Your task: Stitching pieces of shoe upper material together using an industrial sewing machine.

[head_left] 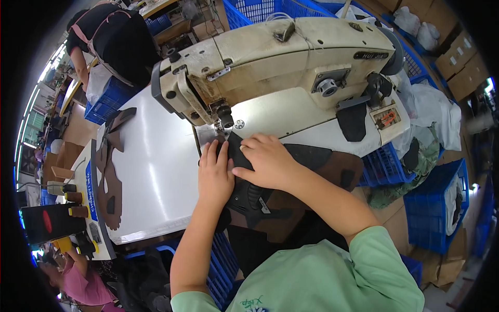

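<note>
A black and brown shoe upper [291, 214] lies under both my hands, at the front of a cream industrial sewing machine [270, 62]. Close to the needle and presser foot [224, 125], my left hand [215, 174] rests flat on the dark material, fingers stretched forward. Just right of it, my right hand [270, 162] holds a black part of the upper between bent fingers and thumb. The upper's brown edge spreads out beneath my right forearm. Fingers and machine parts hide the exact spot at the needle.
Brown cut pieces [110, 190] lie along the white table's left side. Thread spools [78, 211] stand beyond them. A loose black piece [352, 123] sits on the machine bed. Blue crates [434, 205] stand right. One person [117, 44] bends at far left; another [86, 281] is lower left.
</note>
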Action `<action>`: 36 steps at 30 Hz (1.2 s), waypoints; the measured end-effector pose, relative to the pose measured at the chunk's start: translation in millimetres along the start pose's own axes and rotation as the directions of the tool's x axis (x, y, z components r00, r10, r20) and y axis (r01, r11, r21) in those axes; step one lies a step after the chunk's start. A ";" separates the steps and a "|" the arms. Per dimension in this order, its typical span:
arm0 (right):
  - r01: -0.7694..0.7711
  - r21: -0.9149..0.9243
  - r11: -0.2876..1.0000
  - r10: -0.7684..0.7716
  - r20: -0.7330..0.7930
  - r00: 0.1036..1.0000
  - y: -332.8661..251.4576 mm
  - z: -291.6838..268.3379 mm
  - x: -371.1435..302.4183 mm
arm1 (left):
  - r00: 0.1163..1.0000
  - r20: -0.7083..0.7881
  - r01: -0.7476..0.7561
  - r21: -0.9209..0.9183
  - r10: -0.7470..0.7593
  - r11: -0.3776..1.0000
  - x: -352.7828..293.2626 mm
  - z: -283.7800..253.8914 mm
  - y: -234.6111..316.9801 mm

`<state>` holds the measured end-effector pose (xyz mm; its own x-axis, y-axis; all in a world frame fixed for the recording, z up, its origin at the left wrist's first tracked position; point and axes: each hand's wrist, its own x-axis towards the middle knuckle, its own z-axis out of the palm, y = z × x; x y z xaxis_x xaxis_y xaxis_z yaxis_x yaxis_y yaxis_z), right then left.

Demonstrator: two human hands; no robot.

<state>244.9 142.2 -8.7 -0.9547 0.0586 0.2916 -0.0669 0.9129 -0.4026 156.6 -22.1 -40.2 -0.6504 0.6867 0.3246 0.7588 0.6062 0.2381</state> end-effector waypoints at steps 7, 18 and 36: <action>-0.025 0.006 1.000 0.025 -0.101 0.995 -3.1 26.1 -1.9 | 0.999 -0.034 -0.038 -0.232 0.030 0.972 3.2 -9.3 -9.2; 0.004 0.065 0.998 0.004 -0.130 0.991 8.8 34.5 5.3 | 0.999 0.000 -0.053 -0.202 0.054 0.978 4.2 -8.8 -14.1; -0.011 0.092 0.996 0.015 -0.037 0.999 10.7 33.4 14.5 | 0.997 0.034 -0.058 -0.225 0.068 0.973 13.0 -9.4 -23.6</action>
<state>220.6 139.3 -37.7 -0.9444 0.0869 0.3172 -0.0823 0.8713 -0.4838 130.5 -31.2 -33.0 -0.5983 0.7393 0.3089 0.7834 0.4590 0.4190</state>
